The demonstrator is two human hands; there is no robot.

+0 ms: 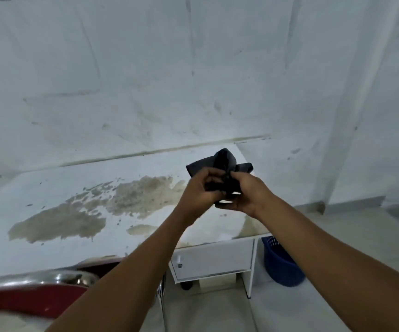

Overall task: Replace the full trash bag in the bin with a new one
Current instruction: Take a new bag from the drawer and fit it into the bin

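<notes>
Both hands are raised above the far right corner of the white table [50, 188], working a folded black trash bag [224, 161] between them. The left hand [199, 192] grips one side of the bag with its fingers [214, 179] curled round the plastic; the right hand [246, 194] pinches the other side, fingers bent in against the folds. The bag is bunched and not yet opened out; only a few flaps stand clear above the knuckles.

The blue bin [281, 262] stands on the floor, right of the table and beside its white cabinet [212, 261], well apart from the hands. Its rim is hidden behind the right forearm, so whether a liner sits inside cannot be told.

Assessment: the new bag is in hand and being unfolded. Remaining, by judgement: open it, carry it to the bin, fit it over the rim. No full bag is in view.
</notes>
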